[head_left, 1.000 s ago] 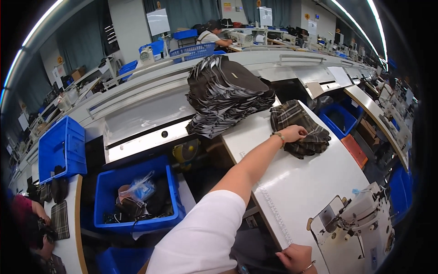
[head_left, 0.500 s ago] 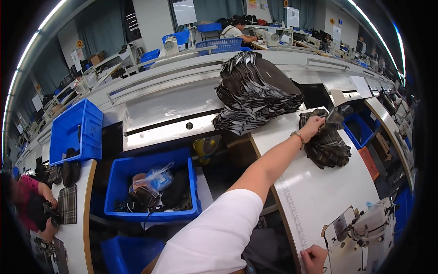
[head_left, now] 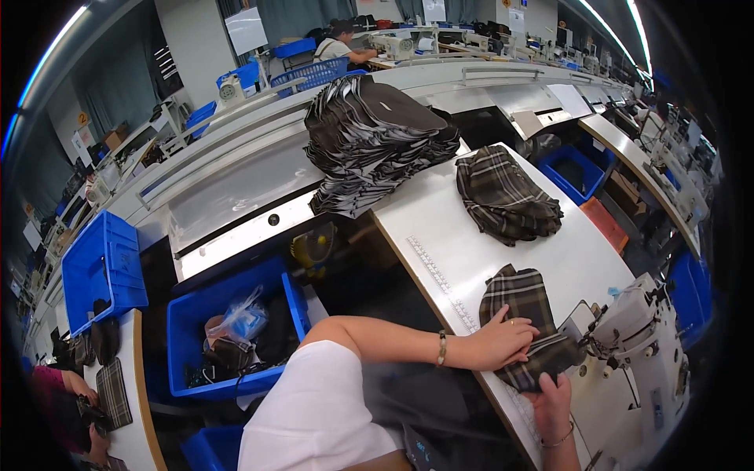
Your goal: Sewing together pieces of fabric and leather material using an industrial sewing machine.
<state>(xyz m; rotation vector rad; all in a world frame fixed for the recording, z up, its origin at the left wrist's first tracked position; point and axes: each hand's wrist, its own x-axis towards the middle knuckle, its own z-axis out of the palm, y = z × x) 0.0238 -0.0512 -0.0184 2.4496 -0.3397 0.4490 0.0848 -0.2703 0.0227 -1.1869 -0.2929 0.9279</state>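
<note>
Head: left fingers (head_left: 521, 327) spread on plaid cloth (head_left: 514, 290), right fingers (head_left: 562, 386) at edge, grip unclear.

The left grip (head_left: 504, 343) has brought a plaid piece (head_left: 514, 292) from the plaid pile (head_left: 506, 196) toward the sewing machine (head_left: 628, 330).

the head view looks from above the person's lap, slanting down over the white table (head_left: 432, 216) and outward to the far curtain (head_left: 302, 16). the white sleeve (head_left: 306, 408), left hand (head_left: 506, 343) and right hand (head_left: 552, 404) lie close below it.
</note>
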